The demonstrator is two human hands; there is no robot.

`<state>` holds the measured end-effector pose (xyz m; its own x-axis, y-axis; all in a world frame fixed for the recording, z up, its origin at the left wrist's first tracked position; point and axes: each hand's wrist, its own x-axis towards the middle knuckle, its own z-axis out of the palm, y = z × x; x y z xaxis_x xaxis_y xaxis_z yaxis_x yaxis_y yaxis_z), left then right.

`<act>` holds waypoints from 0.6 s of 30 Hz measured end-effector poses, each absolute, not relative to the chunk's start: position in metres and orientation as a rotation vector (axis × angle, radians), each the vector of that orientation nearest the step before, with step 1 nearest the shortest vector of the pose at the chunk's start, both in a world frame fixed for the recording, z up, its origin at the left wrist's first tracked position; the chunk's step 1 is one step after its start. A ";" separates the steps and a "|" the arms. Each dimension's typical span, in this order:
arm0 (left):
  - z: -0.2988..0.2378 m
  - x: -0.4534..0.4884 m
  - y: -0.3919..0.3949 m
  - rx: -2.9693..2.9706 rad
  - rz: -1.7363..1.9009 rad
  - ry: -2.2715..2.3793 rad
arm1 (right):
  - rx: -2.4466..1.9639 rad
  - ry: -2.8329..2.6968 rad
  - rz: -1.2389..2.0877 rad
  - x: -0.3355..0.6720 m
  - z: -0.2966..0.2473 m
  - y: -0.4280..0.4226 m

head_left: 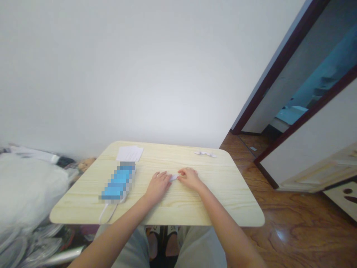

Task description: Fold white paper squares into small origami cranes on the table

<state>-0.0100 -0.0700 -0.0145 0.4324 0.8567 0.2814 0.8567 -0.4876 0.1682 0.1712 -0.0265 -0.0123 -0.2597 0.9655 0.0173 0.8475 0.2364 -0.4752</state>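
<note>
A small folded piece of white paper [174, 177] lies on the light wooden table [223, 201], between my two hands. My left hand [159, 185] rests on the table with its fingers stretched flat, the fingertips at the paper's left end. My right hand [190, 178] has its fingers bent together in a pinch at the paper's right end. Parts of the paper are hidden under the fingers. Towards the back right of the table lie small folded white paper pieces [205, 153] with pointed ends.
White paper sheets [129, 153] lie at the table's back left. Nearer stands a pixelated blue-screened device [117, 184] with a white cable [103, 214]. The wall [139, 74] rises behind the table. A large white bag [30, 190] is at left, a doorway [251, 123] at right.
</note>
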 end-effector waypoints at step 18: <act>-0.023 -0.020 -0.067 -2.709 -1.231 -1.854 | -1.228 -1.971 0.900 0.158 -0.012 -0.035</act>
<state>-0.0196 -0.0666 -0.0233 0.2207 0.9155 0.3363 0.6650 -0.3935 0.6348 0.1577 -0.0352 -0.0121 -0.3591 0.9195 0.1599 0.4817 0.3293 -0.8121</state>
